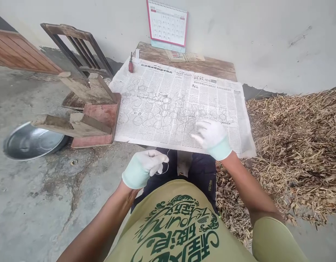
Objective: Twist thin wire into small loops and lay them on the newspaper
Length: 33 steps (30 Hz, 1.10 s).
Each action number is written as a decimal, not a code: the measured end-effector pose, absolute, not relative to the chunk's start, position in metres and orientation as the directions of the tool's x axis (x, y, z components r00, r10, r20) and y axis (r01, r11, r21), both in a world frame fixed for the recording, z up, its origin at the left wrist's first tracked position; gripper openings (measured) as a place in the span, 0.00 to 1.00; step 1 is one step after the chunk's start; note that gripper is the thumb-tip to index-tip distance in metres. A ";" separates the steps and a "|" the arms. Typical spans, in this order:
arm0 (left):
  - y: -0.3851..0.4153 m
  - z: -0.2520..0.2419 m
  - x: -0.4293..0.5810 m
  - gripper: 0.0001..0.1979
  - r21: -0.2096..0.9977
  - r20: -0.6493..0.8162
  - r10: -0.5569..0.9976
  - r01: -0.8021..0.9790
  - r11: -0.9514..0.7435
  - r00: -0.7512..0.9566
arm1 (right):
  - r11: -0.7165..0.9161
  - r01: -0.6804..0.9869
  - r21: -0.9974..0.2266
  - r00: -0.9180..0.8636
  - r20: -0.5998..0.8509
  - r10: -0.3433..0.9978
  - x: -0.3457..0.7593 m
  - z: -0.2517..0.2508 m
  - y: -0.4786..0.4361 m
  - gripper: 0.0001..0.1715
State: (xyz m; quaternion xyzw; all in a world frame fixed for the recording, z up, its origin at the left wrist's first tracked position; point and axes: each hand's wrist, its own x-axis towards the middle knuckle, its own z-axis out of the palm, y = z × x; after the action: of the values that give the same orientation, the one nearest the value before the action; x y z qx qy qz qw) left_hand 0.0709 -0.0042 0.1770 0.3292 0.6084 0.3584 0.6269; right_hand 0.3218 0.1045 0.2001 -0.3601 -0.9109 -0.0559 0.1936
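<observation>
My left hand (144, 169): fingers pinched shut on thin wire loop (168, 166) | right hand (211, 139): fingers half open, empty, over newspaper (211, 91) | done: many wire rings (159, 112) beyond my fingertips

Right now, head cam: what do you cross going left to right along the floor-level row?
Steel basin → wooden stool with red seat, on its side → left gloved hand → right gloved hand → pile of dried stalks

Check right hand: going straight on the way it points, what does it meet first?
Probably the spread newspaper and the thin wire rings on it: the right hand points left across the sheet. Its height above the paper is unclear, so I can't fix the contact point.
</observation>
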 end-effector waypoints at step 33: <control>-0.008 0.155 0.084 0.15 0.907 -0.356 0.931 -0.275 0.321 -0.087 | 0.897 0.440 0.034 -0.887 -0.142 0.440 0.285 0.207 0.101 0.32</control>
State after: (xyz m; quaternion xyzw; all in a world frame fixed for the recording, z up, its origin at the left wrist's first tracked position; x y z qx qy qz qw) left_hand 0.0836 -0.0081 0.1551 0.3019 0.5432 0.4986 0.6043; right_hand 0.2851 0.1010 0.2066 -0.2266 -0.9712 -0.0003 -0.0730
